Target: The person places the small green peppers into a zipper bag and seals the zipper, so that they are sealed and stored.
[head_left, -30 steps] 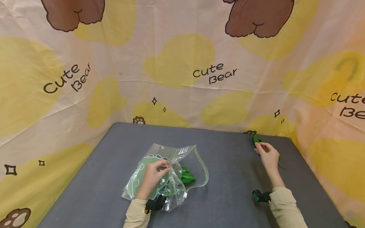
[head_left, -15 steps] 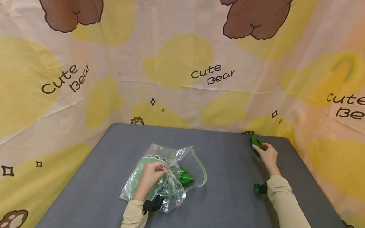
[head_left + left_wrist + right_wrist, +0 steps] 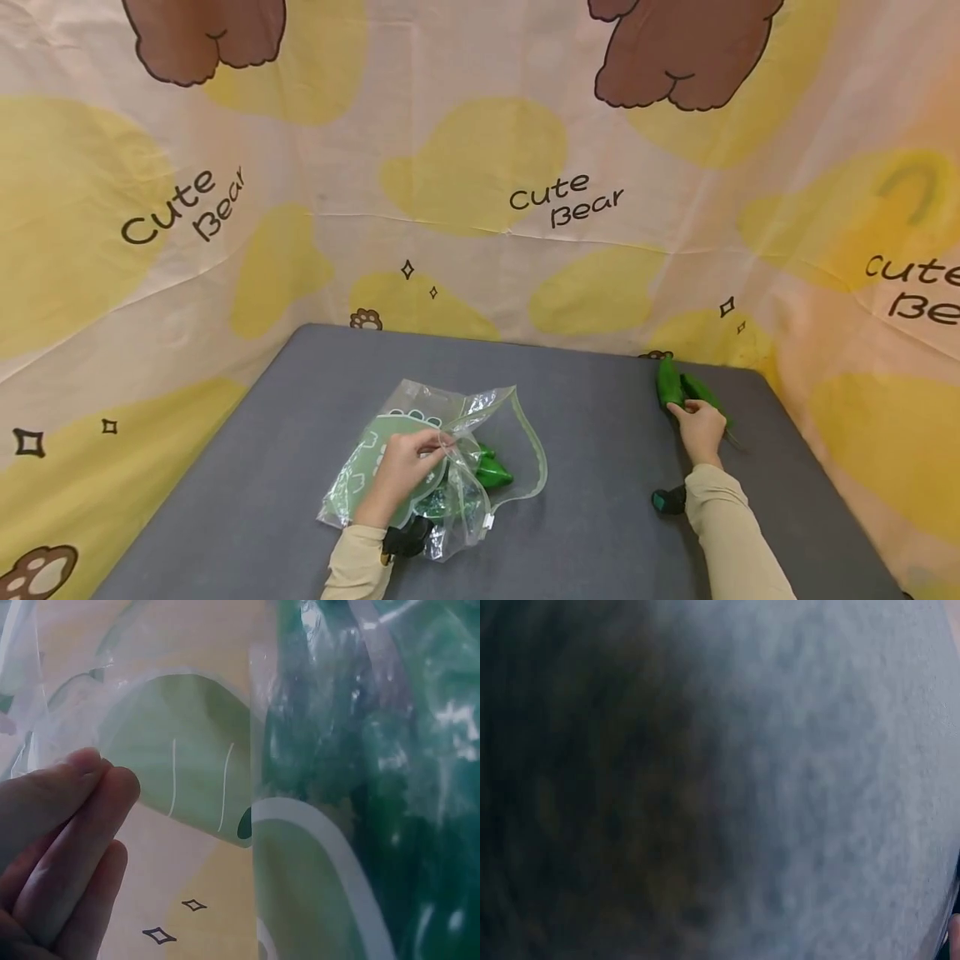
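Note:
On the left of the head view, my left hand (image 3: 407, 468) pinches the opening of a clear zip bag (image 3: 480, 404) with a pale green cartoon print. Thumb and forefinger meet on the film in the left wrist view, where the bag (image 3: 180, 750) fills much of the frame. Inside it, near the mouth, lies a shiny green pepper (image 3: 493, 473). At the far right, my right hand (image 3: 701, 432) grips the lower end of a long green pepper (image 3: 668, 383). A second green pepper (image 3: 701, 390) lies right beside it, partly behind the fingers. The right wrist view is mostly blurred.
A grey table (image 3: 585, 433) spreads between the two hands. Behind and at both sides hangs a printed cloth (image 3: 465, 167) that meets the table's back edge. A white slider (image 3: 489, 522) sits on the bag's zip edge.
My right hand has drawn back slightly toward me, and more of the two green peppers now shows beyond its fingers. The left hand keeps its hold on the bag, nearly still.

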